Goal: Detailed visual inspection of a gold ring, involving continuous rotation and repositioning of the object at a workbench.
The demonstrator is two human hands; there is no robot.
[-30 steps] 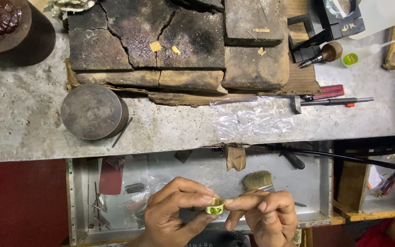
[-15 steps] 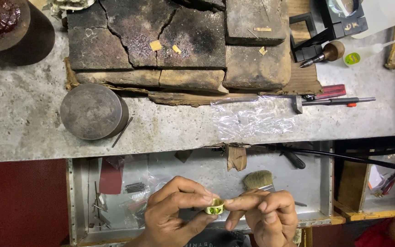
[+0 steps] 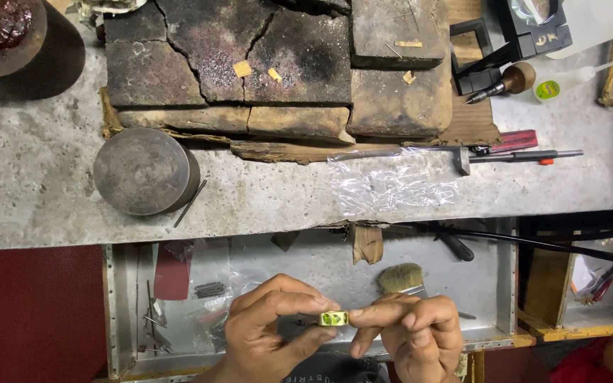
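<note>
A small gold band with a green stone [image 3: 334, 318] was held pinched between both hands over the open drawer. Left hand [image 3: 267, 330]: grip clamped on the band, thumb below, forefinger on top. Right hand [image 3: 409, 337]: grip likewise closed on the band's other end, between fingertip and thumb.

Metal tray drawer [image 3: 505, 284] below the worktop [image 3: 30, 191] was seen to hold: a bristle brush [image 3: 401, 278] just behind the right hand, a dark red flat piece [image 3: 173, 273] at the left, clear plastic bags and a scatter of thin pins or drill bits [image 3: 209, 289]; exact contents of the bags could not be told.

On the worktop: cracked, charred soldering blocks [image 3: 250, 64] carrying a few small yellow metal scraps [image 3: 242, 69]; a round grey steel block [image 3: 143, 171] near the front edge at left; a crumpled clear plastic sheet [image 3: 391, 186] at the front edge; a slim rod tool with a red handle [image 3: 519, 154] just beside the sheet; a wooden-knobbed graver [image 3: 509, 81]; a squeeze bottle with a green cap [image 3: 555, 89] at upper right.
</note>
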